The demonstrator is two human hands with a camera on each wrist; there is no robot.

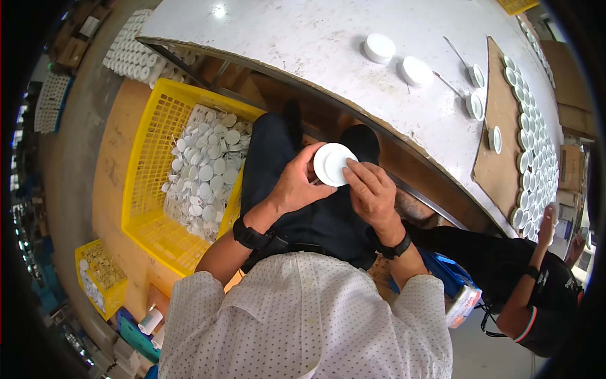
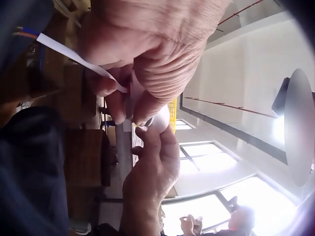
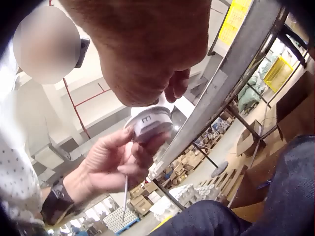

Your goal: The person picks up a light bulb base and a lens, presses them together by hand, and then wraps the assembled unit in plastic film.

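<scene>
My left hand (image 1: 297,183) grips a white round housing (image 1: 320,162) in front of my lap, thumb and fingers at its rim. A smaller white disc (image 1: 339,169) overlaps the housing's face. Fingertips of my right hand (image 1: 374,192) pinch the right edge of this disc. Dark lettering shows on the housing's side (image 3: 150,127) in the right wrist view. From the left hand trails a flat white cable (image 2: 74,56) with brown and blue wire ends. Most of the housing is hidden behind fingers in the left wrist view.
A yellow basket (image 1: 140,170) full of white discs with leads (image 1: 205,170) stands at my left. Ahead is a white table (image 1: 284,38) carrying round white pieces (image 1: 380,48), some with cables, and rows of cups (image 1: 530,151) on cardboard. Another person (image 1: 524,297) is at the right.
</scene>
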